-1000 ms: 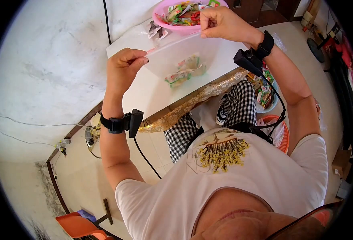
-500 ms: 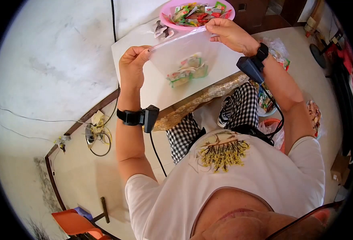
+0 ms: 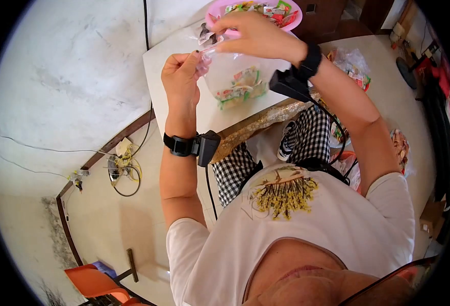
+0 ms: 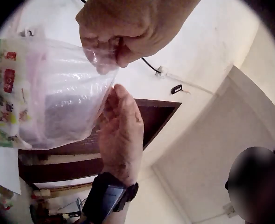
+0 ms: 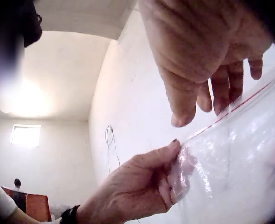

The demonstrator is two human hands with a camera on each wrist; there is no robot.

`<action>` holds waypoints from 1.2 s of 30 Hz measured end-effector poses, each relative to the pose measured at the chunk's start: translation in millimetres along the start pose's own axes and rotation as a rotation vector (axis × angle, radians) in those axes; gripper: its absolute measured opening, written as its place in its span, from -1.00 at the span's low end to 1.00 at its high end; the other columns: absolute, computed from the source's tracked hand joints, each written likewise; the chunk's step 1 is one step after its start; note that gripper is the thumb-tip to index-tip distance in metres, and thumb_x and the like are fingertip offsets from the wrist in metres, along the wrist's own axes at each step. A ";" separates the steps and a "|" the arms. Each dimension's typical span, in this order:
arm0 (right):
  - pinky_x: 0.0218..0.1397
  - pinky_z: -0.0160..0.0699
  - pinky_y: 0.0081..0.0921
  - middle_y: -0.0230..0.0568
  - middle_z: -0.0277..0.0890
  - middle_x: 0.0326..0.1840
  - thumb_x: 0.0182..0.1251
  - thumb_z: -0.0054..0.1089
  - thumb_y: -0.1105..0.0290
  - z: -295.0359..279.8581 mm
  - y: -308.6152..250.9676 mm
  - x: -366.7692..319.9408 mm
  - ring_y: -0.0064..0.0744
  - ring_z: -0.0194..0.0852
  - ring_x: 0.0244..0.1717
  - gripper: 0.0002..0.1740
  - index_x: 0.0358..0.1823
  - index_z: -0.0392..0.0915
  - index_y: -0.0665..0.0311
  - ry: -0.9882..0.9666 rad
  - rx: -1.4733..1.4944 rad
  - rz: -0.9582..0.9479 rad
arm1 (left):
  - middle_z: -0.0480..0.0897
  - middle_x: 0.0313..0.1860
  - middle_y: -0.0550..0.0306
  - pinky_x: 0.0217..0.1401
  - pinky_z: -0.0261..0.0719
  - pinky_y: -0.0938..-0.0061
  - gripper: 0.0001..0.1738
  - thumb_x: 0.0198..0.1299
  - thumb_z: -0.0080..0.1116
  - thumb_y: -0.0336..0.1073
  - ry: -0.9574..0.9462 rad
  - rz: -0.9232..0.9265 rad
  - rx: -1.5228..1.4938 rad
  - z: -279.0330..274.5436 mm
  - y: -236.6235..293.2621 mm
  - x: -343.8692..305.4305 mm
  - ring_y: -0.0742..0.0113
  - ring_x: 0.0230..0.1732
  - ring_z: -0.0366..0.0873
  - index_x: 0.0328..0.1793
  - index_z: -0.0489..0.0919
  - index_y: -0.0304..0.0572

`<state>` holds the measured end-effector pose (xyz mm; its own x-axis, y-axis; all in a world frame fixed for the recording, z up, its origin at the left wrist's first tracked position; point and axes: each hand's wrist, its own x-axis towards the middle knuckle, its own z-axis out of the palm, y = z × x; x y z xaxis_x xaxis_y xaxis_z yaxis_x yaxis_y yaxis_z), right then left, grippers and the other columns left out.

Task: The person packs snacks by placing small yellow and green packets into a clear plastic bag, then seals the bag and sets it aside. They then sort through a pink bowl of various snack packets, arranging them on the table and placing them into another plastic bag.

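Observation:
A clear plastic bag (image 3: 222,73) hangs above the white table, with several green, red and white packets (image 3: 243,91) in its lower part. The left hand (image 3: 180,76) pinches the bag's top corner between thumb and fingers; the grip shows closely in the left wrist view, where that hand (image 4: 135,28) is at the top. Close beside it, the right hand (image 3: 260,38) is at the bag's upper edge. In the right wrist view the right hand's fingers (image 5: 228,86) are extended and spread by the red line along the bag's edge, the thumb apart from them.
A pink basin (image 3: 298,19) of similar packets stands at the table's (image 3: 158,66) far end, beside a crumpled dark-and-white item (image 3: 204,34). Bags of packets (image 3: 352,66) are on the floor at right. An orange chair (image 3: 90,280) stands lower left.
The right hand has let go of the bag's right corner and moved left, over to the left hand. The left hand has moved slightly right with its corner, and the bag's top is less stretched.

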<state>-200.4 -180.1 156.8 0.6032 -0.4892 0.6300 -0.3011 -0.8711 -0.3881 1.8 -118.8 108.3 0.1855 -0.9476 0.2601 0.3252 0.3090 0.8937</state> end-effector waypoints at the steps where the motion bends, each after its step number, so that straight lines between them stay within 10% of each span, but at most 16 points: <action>1: -0.21 0.46 -0.60 -0.25 0.61 -0.26 0.23 0.30 0.36 4.4 -3.9 4.9 -0.58 0.53 -0.22 -0.76 -0.17 0.60 0.37 -0.037 -0.039 -0.038 | 0.68 -0.35 0.00 -0.30 0.64 0.45 -0.90 0.30 0.17 -0.46 0.003 0.001 0.010 2.7 1.2 -0.9 0.25 -0.34 0.69 -0.31 0.51 -0.22; 4: -0.35 0.45 -0.56 -0.27 0.59 -0.43 0.17 0.30 0.39 5.4 -7.7 20.1 -0.60 0.51 -0.40 -0.80 -0.26 0.61 0.38 -0.322 0.143 0.129 | 0.69 -0.32 -0.02 -0.28 0.65 0.45 -0.90 0.29 0.18 -0.47 -0.003 0.007 0.034 3.4 2.4 -2.5 0.23 -0.32 0.70 -0.30 0.50 -0.22; 25: -0.34 0.50 -0.57 -0.26 0.59 -0.52 0.12 0.25 0.48 -57.6 44.0 -43.4 -0.60 0.52 -0.47 -0.88 -0.37 0.62 0.41 -0.205 0.102 0.147 | 0.67 -0.34 0.02 -0.31 0.65 0.45 -0.91 0.27 0.18 -0.47 0.023 -0.048 -0.017 -6.2 2.8 -5.9 0.20 -0.33 0.69 -0.31 0.53 -0.24; 33: -0.23 0.50 -0.54 -0.28 0.57 -0.37 0.15 0.30 0.30 -73.2 41.2 -53.1 -0.49 0.53 -0.35 -0.75 -0.24 0.56 0.30 -0.145 -0.149 0.140 | 0.67 -0.34 -0.01 -0.33 0.64 0.45 -0.91 0.26 0.19 -0.48 0.007 -0.020 -0.019 -7.9 -1.7 -4.7 0.19 -0.34 0.69 -0.30 0.52 -0.25; 36: -0.15 0.47 -0.38 -0.20 0.57 -0.21 0.06 0.39 0.18 -32.3 38.0 -50.7 -0.34 0.56 -0.20 -0.54 -0.06 0.52 0.28 0.041 -0.062 -0.131 | 0.67 -0.32 -0.04 -0.32 0.64 0.46 -0.92 0.24 0.21 -0.49 -0.038 -0.012 -0.001 1.7 -1.5 -5.0 0.17 -0.34 0.69 -0.31 0.53 -0.26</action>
<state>-266.3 -189.8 131.8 0.6101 -0.3711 0.7001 -0.2678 -0.9281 -0.2587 -1.2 -114.7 106.3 0.1467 -0.9535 0.2634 0.3277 0.2981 0.8965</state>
